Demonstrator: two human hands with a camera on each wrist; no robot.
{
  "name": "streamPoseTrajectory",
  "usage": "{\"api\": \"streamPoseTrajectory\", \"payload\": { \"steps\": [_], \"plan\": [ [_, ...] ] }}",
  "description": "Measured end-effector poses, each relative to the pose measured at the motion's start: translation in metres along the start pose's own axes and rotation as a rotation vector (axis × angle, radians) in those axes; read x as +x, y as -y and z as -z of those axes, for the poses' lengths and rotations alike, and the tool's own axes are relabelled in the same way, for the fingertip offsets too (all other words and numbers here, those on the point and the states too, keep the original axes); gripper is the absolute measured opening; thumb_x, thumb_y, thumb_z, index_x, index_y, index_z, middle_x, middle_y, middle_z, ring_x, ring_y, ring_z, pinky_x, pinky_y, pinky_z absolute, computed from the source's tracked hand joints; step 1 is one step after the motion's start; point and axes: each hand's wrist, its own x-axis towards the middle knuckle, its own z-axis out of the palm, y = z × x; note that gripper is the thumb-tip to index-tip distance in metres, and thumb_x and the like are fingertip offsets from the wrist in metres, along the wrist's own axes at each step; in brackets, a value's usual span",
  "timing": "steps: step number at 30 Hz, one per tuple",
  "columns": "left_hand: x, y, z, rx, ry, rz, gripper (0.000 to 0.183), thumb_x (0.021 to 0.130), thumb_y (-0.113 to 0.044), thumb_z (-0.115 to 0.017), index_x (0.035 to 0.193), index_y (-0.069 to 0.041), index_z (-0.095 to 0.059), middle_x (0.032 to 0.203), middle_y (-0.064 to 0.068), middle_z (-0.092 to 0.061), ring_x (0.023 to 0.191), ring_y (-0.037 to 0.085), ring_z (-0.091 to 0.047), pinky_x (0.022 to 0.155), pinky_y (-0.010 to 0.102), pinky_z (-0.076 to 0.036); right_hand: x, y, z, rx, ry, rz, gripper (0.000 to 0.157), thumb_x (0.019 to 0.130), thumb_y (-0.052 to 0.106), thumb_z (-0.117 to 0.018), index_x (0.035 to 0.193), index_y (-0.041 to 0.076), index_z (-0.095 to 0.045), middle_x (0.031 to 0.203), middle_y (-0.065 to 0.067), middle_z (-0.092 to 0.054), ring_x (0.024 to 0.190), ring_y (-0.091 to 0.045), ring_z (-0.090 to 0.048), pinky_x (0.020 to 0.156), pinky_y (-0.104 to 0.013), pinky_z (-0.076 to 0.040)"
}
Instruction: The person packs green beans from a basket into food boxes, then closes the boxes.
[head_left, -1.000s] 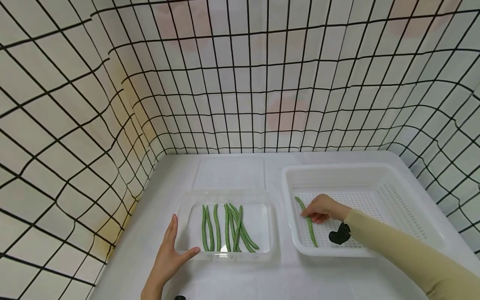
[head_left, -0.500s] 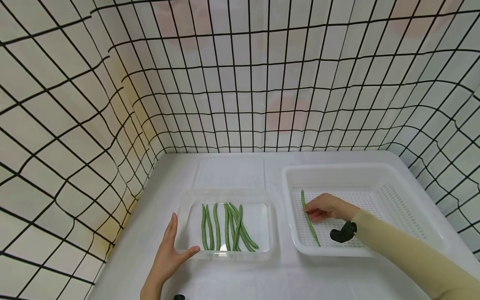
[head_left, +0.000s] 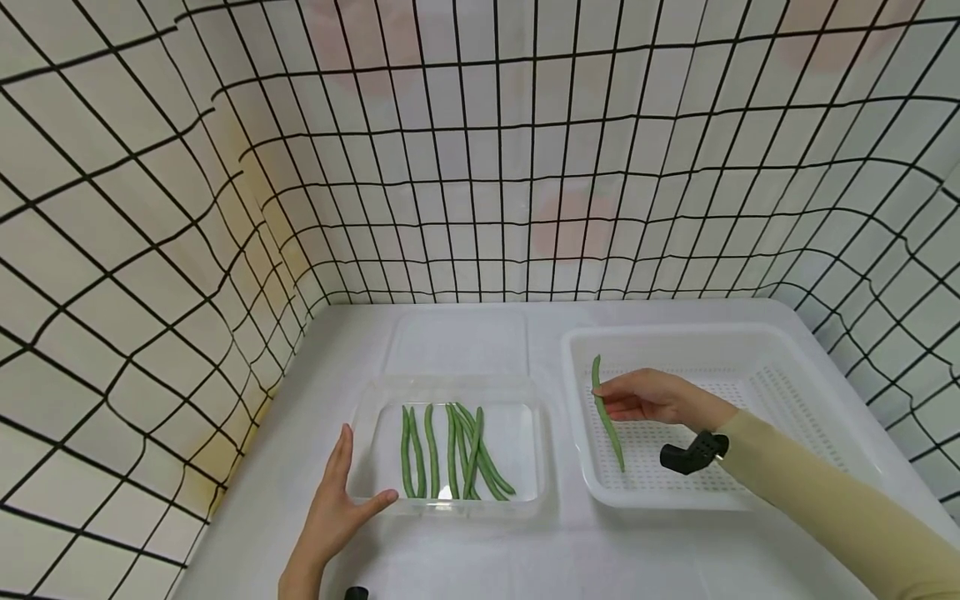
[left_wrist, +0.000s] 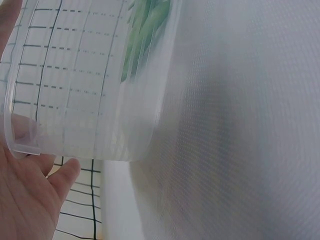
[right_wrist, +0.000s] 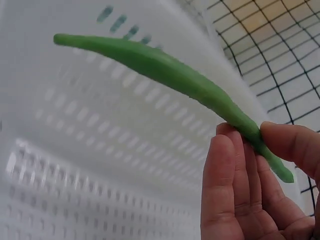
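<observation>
In the head view, my right hand (head_left: pixel 660 396) pinches one green bean (head_left: pixel 611 433) between thumb and fingertips, over the left part of a white perforated basket (head_left: pixel 675 500). The right wrist view shows the green bean (right_wrist: pixel 170 70) gripped near one end. My left hand (head_left: pixel 333 508), fingers spread and fairly straight, rests at the near left corner of a clear plastic container (head_left: pixel 542 467). Several green beans (head_left: pixel 432 450) lie roughly lengthwise inside, some crossing each other at the right. The left wrist view has the fingers of my left hand (left_wrist: pixel 30 195) touching the container's rim (left_wrist: pixel 22 150).
A flat clear lid (head_left: pixel 457 343) lies behind the container on the white-covered table (head_left: pixel 525 554). Black wire mesh (head_left: pixel 510 167) with white sheeting behind it stands at the back and both sides. A black wrist camera (head_left: pixel 693 454) sits on the right wrist.
My right hand has lifted the green bean from the basket floor, moving up and slightly away from the near rim. The left hand and the container have stayed in place.
</observation>
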Motion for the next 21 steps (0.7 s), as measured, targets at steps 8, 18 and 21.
{"api": "streamPoseTrajectory", "payload": {
  "steps": [8, 18, 21],
  "plan": [
    [0.000, -0.001, 0.001, -0.002, 0.001, 0.010, 0.122, 0.068, -0.037, -0.085, 0.154, -0.021, -0.001, 0.155, 0.019, -0.011, 0.137, 0.044, -0.016, 0.101, 0.065, -0.022, -0.003, 0.015, -0.022, 0.031, 0.053, 0.030, 0.012, 0.091, 0.007, -0.062, 0.098, -0.002, -0.067, 0.087, -0.008, -0.066, 0.077, -0.015, -0.065, 0.082, -0.034, -0.052],
    [0.000, 0.000, 0.001, -0.002, -0.002, 0.009, 0.120, 0.069, -0.037, -0.085, 0.154, -0.018, -0.003, 0.155, 0.020, -0.010, 0.137, 0.045, -0.015, 0.100, 0.066, -0.022, 0.003, 0.029, -0.063, 0.071, 0.118, 0.037, 0.013, 0.091, 0.006, -0.063, 0.099, -0.003, -0.066, 0.088, -0.009, -0.066, 0.078, -0.017, -0.065, 0.078, -0.032, -0.053],
    [0.000, 0.000, -0.001, -0.006, 0.000, 0.017, 0.120, 0.069, -0.038, -0.085, 0.154, -0.020, -0.002, 0.155, 0.021, -0.010, 0.137, 0.046, -0.015, 0.100, 0.066, -0.021, 0.009, 0.031, -0.080, 0.069, 0.155, 0.042, 0.015, 0.091, 0.005, -0.063, 0.101, -0.004, -0.066, 0.088, -0.010, -0.066, 0.079, -0.018, -0.065, 0.078, -0.032, -0.053]
  ]
}}
